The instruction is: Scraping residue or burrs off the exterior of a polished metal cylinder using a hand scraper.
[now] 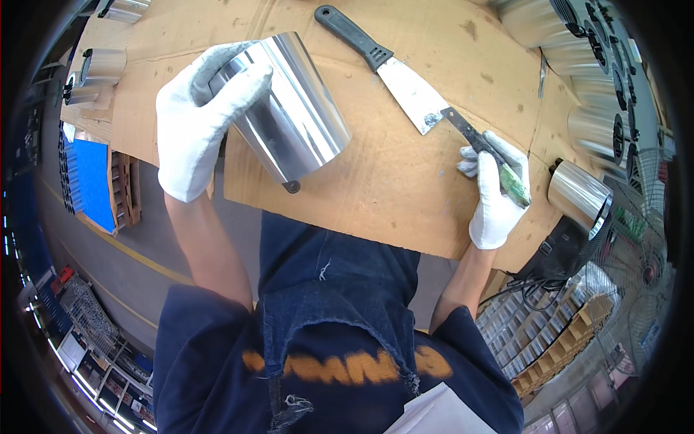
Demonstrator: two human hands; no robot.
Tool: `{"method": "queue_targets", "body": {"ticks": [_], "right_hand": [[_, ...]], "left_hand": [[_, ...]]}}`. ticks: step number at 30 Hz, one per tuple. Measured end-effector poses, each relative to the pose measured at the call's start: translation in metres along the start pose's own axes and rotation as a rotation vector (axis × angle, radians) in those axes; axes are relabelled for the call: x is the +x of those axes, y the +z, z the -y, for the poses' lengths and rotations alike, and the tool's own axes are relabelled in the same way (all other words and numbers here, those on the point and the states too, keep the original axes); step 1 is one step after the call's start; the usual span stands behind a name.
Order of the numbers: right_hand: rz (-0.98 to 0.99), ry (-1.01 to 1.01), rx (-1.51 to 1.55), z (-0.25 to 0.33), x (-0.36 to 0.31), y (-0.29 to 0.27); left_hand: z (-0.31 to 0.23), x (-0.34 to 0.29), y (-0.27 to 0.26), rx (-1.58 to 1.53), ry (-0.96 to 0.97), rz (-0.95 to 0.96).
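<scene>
My left hand (195, 119), in a white glove, is closed around the upper left side of a shiny metal cylinder (300, 116). The cylinder is tilted above the cardboard, and a small dark tab shows at its lower rim. In my right hand (493, 206), also gloved, is a slim dark strip-like tool (466, 129) with a green-covered end; its exact kind is unclear. That tool's tip overlaps the blade of a putty knife (412, 90), which lies on the cardboard with its black handle away from me.
Brown cardboard (376, 188) covers the table. Many similar cylinders crowd its right side, one cylinder (578, 195) lying near my right hand. More cylinders (105, 66) are at the left edge. A blue-topped pallet (94, 181) stands left, a wire fan guard (647, 267) right.
</scene>
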State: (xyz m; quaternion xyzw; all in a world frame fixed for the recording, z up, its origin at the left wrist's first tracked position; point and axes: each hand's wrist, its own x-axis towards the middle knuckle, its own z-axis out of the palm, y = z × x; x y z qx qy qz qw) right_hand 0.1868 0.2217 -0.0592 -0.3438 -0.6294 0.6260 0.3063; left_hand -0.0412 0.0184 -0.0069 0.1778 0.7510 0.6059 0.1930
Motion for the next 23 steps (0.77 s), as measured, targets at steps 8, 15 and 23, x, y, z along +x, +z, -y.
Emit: {"method": "queue_targets", "body": {"ticks": [8, 15, 23], "right_hand": [[0.018, 0.006, 0.003, 0.0, 0.0, 0.001], [0.001, -0.04, 0.152, -0.001, 0.002, 0.0], [0.275, -0.107, 0.579, 0.002, -0.015, 0.011]], "left_hand": [[0.0, 0.001, 0.0, 0.023, 0.026, 0.009], [-0.001, -0.001, -0.002, 0.038, 0.023, -0.015], [0.007, 0.004, -0.007, 0.084, 0.071, 0.045]]}}
